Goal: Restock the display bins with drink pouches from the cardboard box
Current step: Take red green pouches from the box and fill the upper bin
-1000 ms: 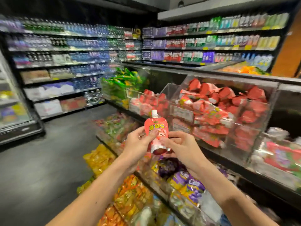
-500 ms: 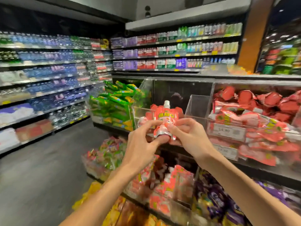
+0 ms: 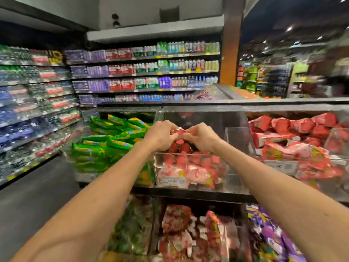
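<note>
Your left hand (image 3: 161, 136) and right hand (image 3: 203, 138) both pinch one red pouch (image 3: 179, 131) just above the front rim of the bin (image 3: 235, 178). Behind that rim there is open space

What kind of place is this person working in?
Very likely a supermarket aisle: wall shelves stacked with bottled drinks, clear display bins full of pouches with price labels on their fronts, and the left hand and right hand holding a red pouch over one.
</note>
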Tool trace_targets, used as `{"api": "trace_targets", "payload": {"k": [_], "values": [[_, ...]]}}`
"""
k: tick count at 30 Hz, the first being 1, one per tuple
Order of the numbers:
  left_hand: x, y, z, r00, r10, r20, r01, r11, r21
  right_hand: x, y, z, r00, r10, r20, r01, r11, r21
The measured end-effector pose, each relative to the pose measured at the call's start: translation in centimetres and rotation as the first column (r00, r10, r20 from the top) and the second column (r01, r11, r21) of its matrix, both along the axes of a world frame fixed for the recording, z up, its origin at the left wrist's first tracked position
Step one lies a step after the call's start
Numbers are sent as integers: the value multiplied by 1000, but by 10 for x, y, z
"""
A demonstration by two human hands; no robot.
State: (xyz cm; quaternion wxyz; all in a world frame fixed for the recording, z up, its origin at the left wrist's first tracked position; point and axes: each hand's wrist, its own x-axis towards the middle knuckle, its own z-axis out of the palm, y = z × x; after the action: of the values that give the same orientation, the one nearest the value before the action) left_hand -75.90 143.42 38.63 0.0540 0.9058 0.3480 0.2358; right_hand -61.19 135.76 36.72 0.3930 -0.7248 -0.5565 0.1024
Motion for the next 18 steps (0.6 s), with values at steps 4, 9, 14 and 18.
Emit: {"api": "trace_targets", "payload": {"k": [4,9,14,18], "values": [[16,28,-10,962,166,-218,-112,964,240,0,38,-9,989,-85,123,95,992,-77],[30,42,-18,886,268,-379,-95,904,417,-2,62,-27,973,-129,193,168,965,-199],[34,50,-27,871,294,-394,-68,866,496,-5,67,-26,967,-123,222,183,944,-274],[31,51,-31,864,278,-419,-40,868,494,-6,62,-25,971,-117,208,175,942,-288]]}}
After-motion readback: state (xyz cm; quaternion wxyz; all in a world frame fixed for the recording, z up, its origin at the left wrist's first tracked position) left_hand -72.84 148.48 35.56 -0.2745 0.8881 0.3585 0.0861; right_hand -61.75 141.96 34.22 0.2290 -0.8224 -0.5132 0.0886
